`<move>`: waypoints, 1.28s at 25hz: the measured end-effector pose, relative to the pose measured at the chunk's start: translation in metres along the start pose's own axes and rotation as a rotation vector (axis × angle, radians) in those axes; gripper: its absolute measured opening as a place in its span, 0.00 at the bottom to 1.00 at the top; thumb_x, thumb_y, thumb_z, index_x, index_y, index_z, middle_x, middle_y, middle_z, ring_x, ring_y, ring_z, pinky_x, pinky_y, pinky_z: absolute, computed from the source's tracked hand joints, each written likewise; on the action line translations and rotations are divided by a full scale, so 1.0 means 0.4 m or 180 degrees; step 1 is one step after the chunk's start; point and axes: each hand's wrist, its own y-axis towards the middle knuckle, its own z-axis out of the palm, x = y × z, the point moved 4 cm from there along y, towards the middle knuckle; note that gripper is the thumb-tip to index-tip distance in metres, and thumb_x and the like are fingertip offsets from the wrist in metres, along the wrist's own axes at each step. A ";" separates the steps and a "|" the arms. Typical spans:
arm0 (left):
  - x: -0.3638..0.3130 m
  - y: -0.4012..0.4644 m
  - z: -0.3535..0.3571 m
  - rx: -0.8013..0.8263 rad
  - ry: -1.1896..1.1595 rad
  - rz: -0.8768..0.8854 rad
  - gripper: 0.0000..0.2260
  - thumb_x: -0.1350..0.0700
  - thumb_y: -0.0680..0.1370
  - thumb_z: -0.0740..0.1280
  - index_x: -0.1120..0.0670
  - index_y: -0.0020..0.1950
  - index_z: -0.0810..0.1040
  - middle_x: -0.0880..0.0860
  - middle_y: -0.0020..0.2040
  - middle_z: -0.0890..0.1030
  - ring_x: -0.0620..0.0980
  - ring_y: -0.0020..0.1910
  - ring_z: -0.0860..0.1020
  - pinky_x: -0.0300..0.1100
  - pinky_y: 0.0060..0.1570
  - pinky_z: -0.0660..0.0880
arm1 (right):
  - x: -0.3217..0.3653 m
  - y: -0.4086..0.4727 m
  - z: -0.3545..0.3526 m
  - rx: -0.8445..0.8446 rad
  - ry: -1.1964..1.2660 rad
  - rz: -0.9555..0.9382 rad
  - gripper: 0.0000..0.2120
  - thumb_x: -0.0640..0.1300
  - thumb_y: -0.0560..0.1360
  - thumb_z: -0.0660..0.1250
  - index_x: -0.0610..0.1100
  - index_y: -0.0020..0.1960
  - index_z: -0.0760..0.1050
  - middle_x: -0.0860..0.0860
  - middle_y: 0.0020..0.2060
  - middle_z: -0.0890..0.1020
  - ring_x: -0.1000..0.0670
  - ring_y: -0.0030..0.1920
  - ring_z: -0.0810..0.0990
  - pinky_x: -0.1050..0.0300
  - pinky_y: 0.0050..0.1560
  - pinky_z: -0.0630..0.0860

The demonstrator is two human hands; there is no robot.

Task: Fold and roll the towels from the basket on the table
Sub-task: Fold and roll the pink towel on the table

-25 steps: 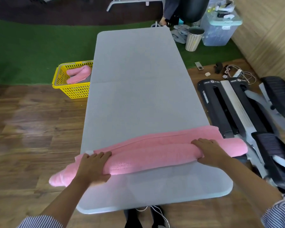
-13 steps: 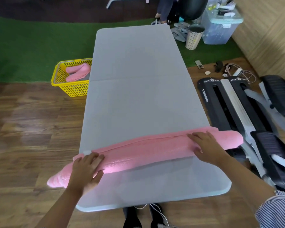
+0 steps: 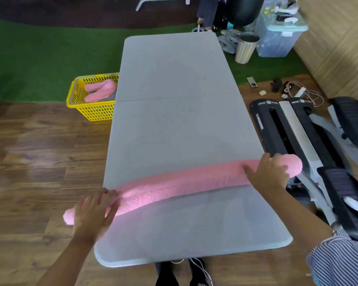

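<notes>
A pink towel (image 3: 180, 183) lies rolled into one long tube across the near part of the grey table (image 3: 174, 120), both ends sticking out past the table's sides. My left hand (image 3: 93, 213) presses flat on the roll's left end at the table edge. My right hand (image 3: 267, 174) lies over the roll near its right end, fingers spread on it. On the floor left of the table stands a yellow basket (image 3: 87, 112) with another rolled pink towel (image 3: 100, 91) inside.
Black and grey exercise equipment (image 3: 310, 153) sits close along the table's right side. A slatted bin (image 3: 246, 48), a clear storage box (image 3: 277, 36) and loose cables (image 3: 298, 91) lie at the far right. Someone's legs (image 3: 207, 11) stand beyond the far end.
The flat strip of towel ahead of the roll is gone: both hands pushed the roll away from me until the towel became one full tube.
</notes>
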 end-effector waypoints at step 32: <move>-0.091 0.370 -0.013 0.1107 0.1071 0.1460 0.47 0.39 0.65 0.70 0.44 0.77 0.47 0.45 0.72 0.65 0.47 0.71 0.64 0.56 0.74 0.43 | 0.615 -0.162 0.082 0.1687 0.0424 -0.2176 0.37 0.53 0.68 0.65 0.57 0.73 0.52 0.50 0.69 0.65 0.41 0.67 0.67 0.41 0.64 0.66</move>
